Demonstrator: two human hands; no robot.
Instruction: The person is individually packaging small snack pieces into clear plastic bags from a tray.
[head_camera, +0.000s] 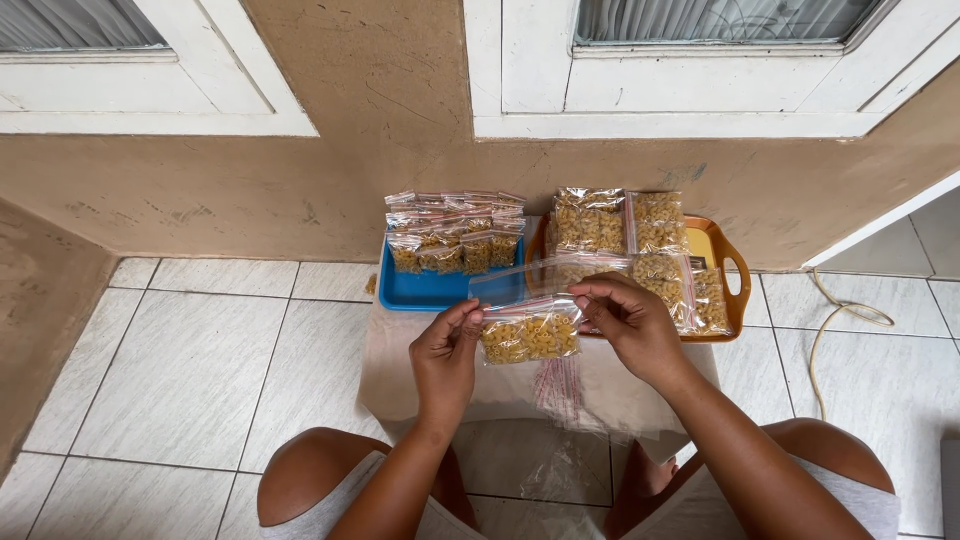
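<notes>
Knees and forearms frame the low cloth-covered table (400, 380) | orange tray (738, 285) of big filled bags, blue tray (420, 290) of small ones behind | small pasta bag (528, 335) mid-air over table: seems light, limp, slippery film, best gripped along red-striped seal | left hand (445, 355) and right hand (630, 325) pinch its top corners

**Clear pasta bags around the blue tray**

A small clear bag (530, 335) with a red seal strip, half full of yellow pasta, sits just in front of the blue tray (430, 290). Similar filled bags (455, 232) are stacked on the tray. Larger filled bags (640, 245) lie just right of it, and empty bags (560, 385) lie nearer, below the small bag.
</notes>
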